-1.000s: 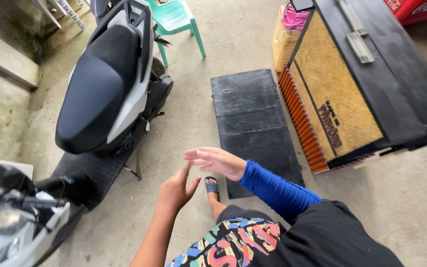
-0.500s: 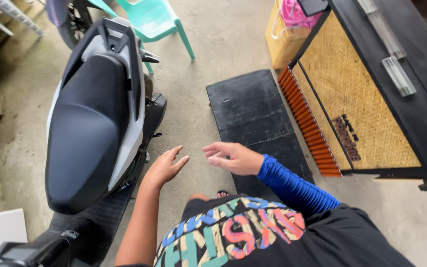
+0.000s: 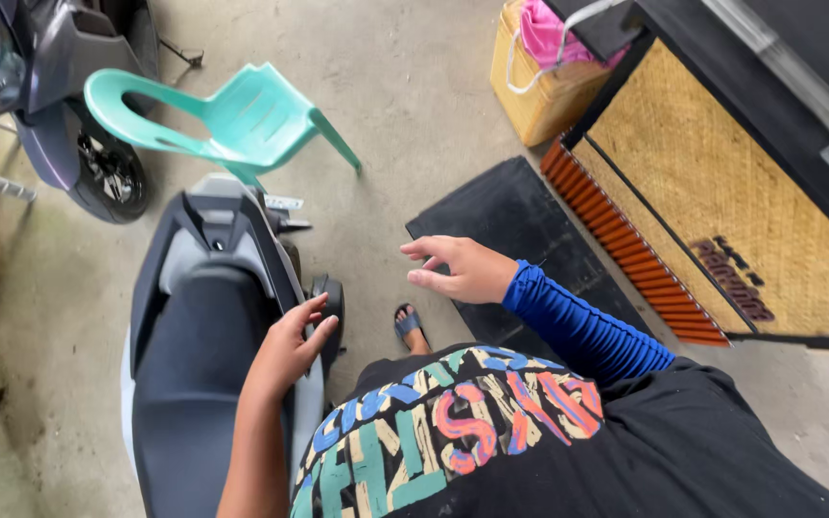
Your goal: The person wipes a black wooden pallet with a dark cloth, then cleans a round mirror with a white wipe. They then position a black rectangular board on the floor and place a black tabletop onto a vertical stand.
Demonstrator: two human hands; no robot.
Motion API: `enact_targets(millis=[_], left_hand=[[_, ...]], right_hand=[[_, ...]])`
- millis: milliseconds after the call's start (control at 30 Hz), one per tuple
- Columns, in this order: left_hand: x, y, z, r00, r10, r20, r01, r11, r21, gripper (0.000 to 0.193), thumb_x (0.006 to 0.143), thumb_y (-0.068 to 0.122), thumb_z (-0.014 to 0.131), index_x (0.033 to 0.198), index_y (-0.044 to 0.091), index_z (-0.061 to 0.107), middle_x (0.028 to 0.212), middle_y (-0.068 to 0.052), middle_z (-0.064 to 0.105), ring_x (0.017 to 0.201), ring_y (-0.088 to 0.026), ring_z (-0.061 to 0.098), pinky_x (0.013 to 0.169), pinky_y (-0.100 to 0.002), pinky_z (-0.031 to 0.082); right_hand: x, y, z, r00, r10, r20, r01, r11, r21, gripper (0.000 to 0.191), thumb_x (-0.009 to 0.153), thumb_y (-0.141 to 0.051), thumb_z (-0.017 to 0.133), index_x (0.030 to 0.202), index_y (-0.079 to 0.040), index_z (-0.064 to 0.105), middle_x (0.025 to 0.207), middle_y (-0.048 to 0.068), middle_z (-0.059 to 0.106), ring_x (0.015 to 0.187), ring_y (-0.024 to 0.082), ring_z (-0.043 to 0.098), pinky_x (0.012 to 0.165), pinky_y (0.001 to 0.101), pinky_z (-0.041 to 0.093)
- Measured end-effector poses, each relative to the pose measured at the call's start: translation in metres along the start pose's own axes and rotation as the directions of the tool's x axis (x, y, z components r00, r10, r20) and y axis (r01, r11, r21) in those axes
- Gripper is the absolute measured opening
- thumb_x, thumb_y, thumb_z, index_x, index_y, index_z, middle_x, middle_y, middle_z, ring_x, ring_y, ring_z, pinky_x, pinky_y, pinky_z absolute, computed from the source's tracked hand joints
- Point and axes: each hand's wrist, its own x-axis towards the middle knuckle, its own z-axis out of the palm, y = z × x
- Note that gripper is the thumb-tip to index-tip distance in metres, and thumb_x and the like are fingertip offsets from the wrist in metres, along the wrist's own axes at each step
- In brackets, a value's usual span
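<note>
A person's left hand point(image 3: 290, 350) rests open, fingers spread, apparently touching the right edge of a scooter seat point(image 3: 199, 384) at seven o'clock. The right hand point(image 3: 462, 269), in a blue sleeve point(image 3: 578, 321), hovers open and empty above a black mat point(image 3: 501, 216). A teal plastic chair point(image 3: 242, 115) stands at eleven o'clock.

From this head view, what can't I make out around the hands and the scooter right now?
- Scooter front: cut off by the bottom edge.
- Left hand palm, and whether it presses the seat: hidden by its own back.
- Right hand: empty, in mid-air.
- Second scooter: cut off by the left edge.
</note>
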Motion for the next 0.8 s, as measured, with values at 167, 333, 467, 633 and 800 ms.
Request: enact_targets(millis=[167,333,467,633,800], left_hand=[[0.096,0.022,-0.057,0.974,0.213,-0.079,-0.224,0.957,-0.186,0.044,0.097,0.023,0.068,0.136,0.006,0.063,0.123,-0.011,0.075,0.113,-0.018,0.071,0.096,-0.031,0.053],[0.192,0.042,-0.081,0.974,0.225,0.029,-0.209,0.939,-0.272,0.040,0.098,0.021,0.066,0.136,0.006,0.064,0.121,-0.009,0.075,0.111,-0.017,0.070,0.095,-0.031,0.054],[0.270,0.058,-0.101,0.970,0.232,0.076,-0.200,0.934,-0.296,0.039,0.098,0.020,0.066,0.135,0.006,0.064,0.120,-0.009,0.075,0.110,-0.017,0.070,0.094,-0.031,0.054],[0.411,0.087,-0.114,0.956,0.273,0.108,-0.242,0.941,-0.238,0.039,0.097,0.017,0.066,0.133,0.003,0.064,0.118,-0.009,0.075,0.112,-0.016,0.070,0.096,-0.031,0.053],[0.601,0.127,-0.107,0.899,0.402,0.172,-0.341,0.891,-0.300,0.037,0.101,0.019,0.066,0.132,-0.002,0.065,0.118,-0.011,0.076,0.110,-0.018,0.071,0.098,-0.032,0.055]], right_hand=[[0.070,0.013,-0.039,0.993,0.012,-0.121,-0.011,1.000,0.007,0.051,0.097,-0.028,0.068,0.140,-0.004,0.057,0.130,0.016,0.067,0.105,0.020,0.074,0.087,0.0334,0.058],[0.112,0.095,-0.092,0.941,0.186,-0.284,-0.140,0.975,0.175,0.050,0.097,-0.027,0.067,0.140,-0.004,0.057,0.127,0.010,0.070,0.100,0.020,0.073,0.087,0.0333,0.058],[0.166,0.186,-0.151,0.720,0.397,-0.569,-0.081,0.862,0.500,0.040,0.099,-0.024,0.067,0.134,-0.005,0.060,0.121,0.009,0.069,0.093,0.018,0.074,0.081,0.0306,0.058],[0.211,0.288,-0.253,0.300,0.765,-0.570,0.329,0.478,0.814,0.037,0.094,-0.021,0.065,0.128,-0.013,0.053,0.111,0.006,0.067,0.078,0.019,0.073,0.066,0.0342,0.058],[0.263,0.373,-0.338,-0.124,0.732,-0.670,0.168,0.681,0.712,0.043,0.094,-0.023,0.070,0.130,-0.011,0.050,0.110,0.007,0.069,0.081,0.018,0.070,0.067,0.0320,0.056]])
